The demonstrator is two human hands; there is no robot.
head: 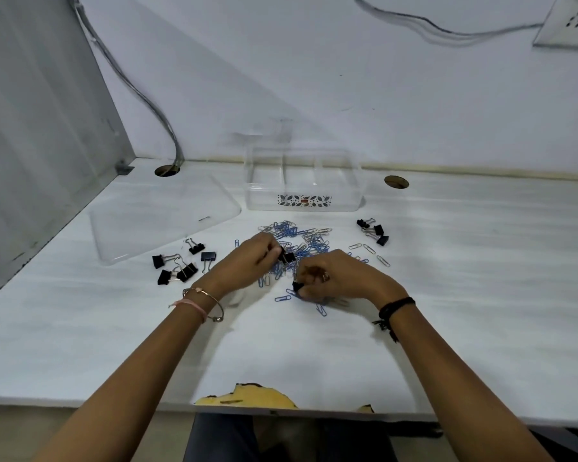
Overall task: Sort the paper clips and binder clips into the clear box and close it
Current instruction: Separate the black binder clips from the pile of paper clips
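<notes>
A pile of blue and silver paper clips (301,236) lies mid-desk in front of the open clear box (302,195), which has inner dividers and a patterned label. Its clear lid (161,218) lies flat to the left. My left hand (247,261) pinches a black binder clip (287,257) over the pile. My right hand (341,276) grips another black binder clip (297,286) at the pile's near edge. Several black binder clips (181,265) sit in a group at the left, and three more binder clips (374,231) at the right.
The white desk (481,295) has two cable holes (167,170) (396,182) at the back. A grey partition (40,145) walls the left side. The near desk edge is chipped (247,395). Loose paper clips (369,250) lie right of the pile.
</notes>
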